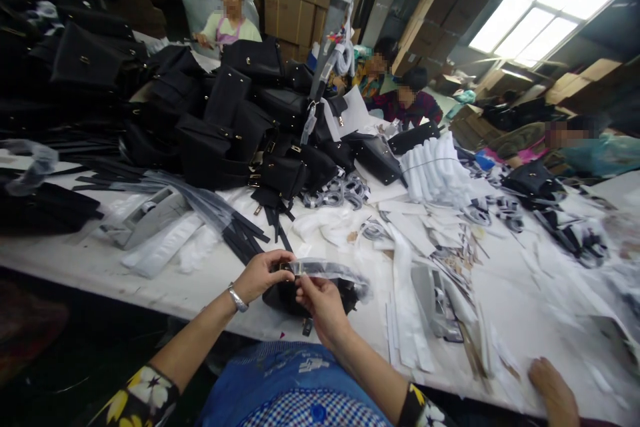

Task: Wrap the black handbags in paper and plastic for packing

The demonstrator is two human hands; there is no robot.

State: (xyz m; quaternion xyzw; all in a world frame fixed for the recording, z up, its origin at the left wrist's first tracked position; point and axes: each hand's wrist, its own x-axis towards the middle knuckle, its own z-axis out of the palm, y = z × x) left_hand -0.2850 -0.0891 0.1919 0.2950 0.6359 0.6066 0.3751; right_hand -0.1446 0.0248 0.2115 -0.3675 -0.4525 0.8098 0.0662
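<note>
Black bag can be seen at lower center of the frame, near the front edge of the counter. A plastic-wrapped strap is held over it. L hand: grip's pinched on the strap's metal-buckle end. R hand: grip's pinched on the strap too, just beside the L one, tho exact contact is partly hidden. Other black bags are heaped upper L, black strips are spread L of ctr, white rolls are bundled R of ctr.
</note>
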